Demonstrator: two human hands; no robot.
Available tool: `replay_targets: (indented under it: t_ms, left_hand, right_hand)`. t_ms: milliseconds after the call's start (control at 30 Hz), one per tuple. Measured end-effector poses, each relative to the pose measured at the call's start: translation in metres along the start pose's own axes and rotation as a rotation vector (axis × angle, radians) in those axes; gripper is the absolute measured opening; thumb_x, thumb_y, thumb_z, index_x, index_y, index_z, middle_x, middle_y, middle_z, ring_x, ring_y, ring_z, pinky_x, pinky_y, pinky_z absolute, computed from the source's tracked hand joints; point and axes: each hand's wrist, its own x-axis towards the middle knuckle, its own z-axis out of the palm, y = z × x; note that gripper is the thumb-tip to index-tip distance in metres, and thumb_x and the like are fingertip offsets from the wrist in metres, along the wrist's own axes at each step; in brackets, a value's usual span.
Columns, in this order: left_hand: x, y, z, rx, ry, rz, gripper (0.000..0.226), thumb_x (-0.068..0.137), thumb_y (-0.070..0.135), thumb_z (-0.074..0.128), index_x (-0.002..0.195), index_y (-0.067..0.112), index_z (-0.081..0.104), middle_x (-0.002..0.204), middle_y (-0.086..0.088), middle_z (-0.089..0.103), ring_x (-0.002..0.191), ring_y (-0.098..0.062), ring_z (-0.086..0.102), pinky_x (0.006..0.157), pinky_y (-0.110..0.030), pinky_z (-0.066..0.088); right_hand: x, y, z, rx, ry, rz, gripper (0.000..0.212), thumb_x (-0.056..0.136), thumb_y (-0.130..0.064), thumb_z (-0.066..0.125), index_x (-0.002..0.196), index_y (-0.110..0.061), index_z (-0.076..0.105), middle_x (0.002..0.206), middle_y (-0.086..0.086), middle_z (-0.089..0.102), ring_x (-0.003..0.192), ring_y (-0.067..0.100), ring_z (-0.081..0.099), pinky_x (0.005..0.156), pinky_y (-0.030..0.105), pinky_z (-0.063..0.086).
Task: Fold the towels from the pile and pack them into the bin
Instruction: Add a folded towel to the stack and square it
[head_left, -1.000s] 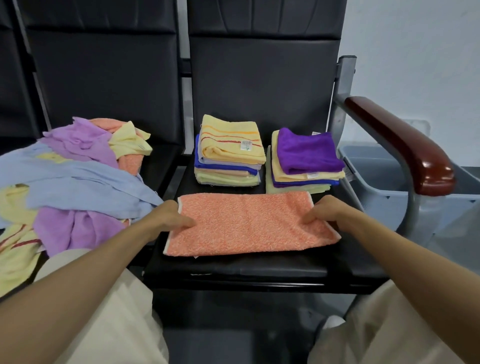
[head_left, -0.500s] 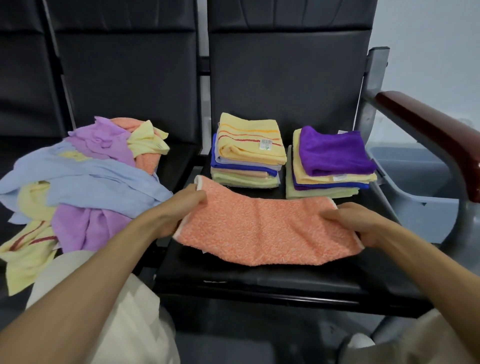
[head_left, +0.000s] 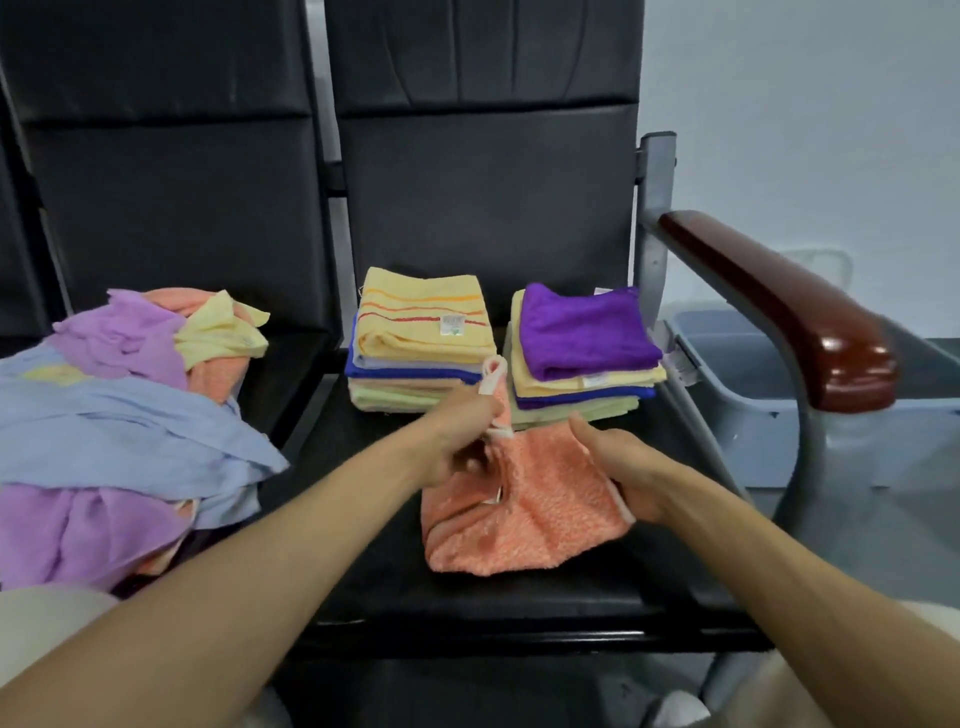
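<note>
Done: two stacks of folded towels, left stack (head_left: 421, 338) and right stack (head_left: 582, 358), side by side at rear of black seat (head_left: 519, 608)
In hand: orange towel (head_left: 524, 519), mid-fold, sagging on seat front just before the stacks
Outstanding: unfolded pile (head_left: 119, 415) on neighbouring seat; nothing visibly packed in grey bin (head_left: 748, 431) beyond armrest (head_left: 779, 306), interior mostly hidden
Left hand (head_left: 457, 441): fingers curled, pinching raised white-edged corner above towel's middle
Right hand (head_left: 623, 470): thumb up, fingers curled under right edge, gripping it
</note>
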Motion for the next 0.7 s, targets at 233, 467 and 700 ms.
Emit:
replay_targets:
  t_ms: [233, 467, 700]
  left_hand:
    - [0.017, -0.013, 0.069, 0.068, -0.151, -0.082, 0.025, 0.104, 0.028, 0.034, 0.112, 0.012, 0.052, 0.063, -0.009, 0.059, 0.036, -0.013, 0.051, 0.04, -0.023, 0.044]
    - [0.001, -0.016, 0.011, 0.07, 0.069, 0.055, 0.022, 0.097, 0.015, 0.049, 0.115, 0.011, 0.061, 0.094, -0.012, 0.067, 0.074, -0.023, 0.065, 0.067, -0.034, 0.053]
    - [-0.01, -0.053, -0.043, 0.411, 0.102, 0.1, 0.025, 0.086, 0.013, 0.061, 0.108, 0.023, 0.062, 0.105, 0.002, 0.062, 0.097, -0.009, 0.059, 0.086, -0.028, 0.049]
  right_hand:
    - [0.001, 0.002, -0.006, 0.187, -0.018, 0.012, 0.067, 0.098, -0.057, 0.033, 0.118, 0.0, 0.062, 0.107, 0.02, 0.069, 0.091, 0.028, 0.068, 0.077, 0.036, 0.055]
    - [0.003, -0.002, 0.004, -0.142, 0.062, -0.037, 0.08, 0.094, -0.066, 0.03, 0.135, 0.0, 0.05, 0.131, 0.016, 0.057, 0.12, 0.029, 0.055, 0.102, 0.036, 0.044]
    - [0.005, -0.005, 0.02, -0.589, 0.126, -0.122, 0.057, 0.092, -0.043, 0.058, 0.134, -0.005, 0.045, 0.129, 0.011, 0.057, 0.114, 0.027, 0.058, 0.096, 0.036, 0.048]
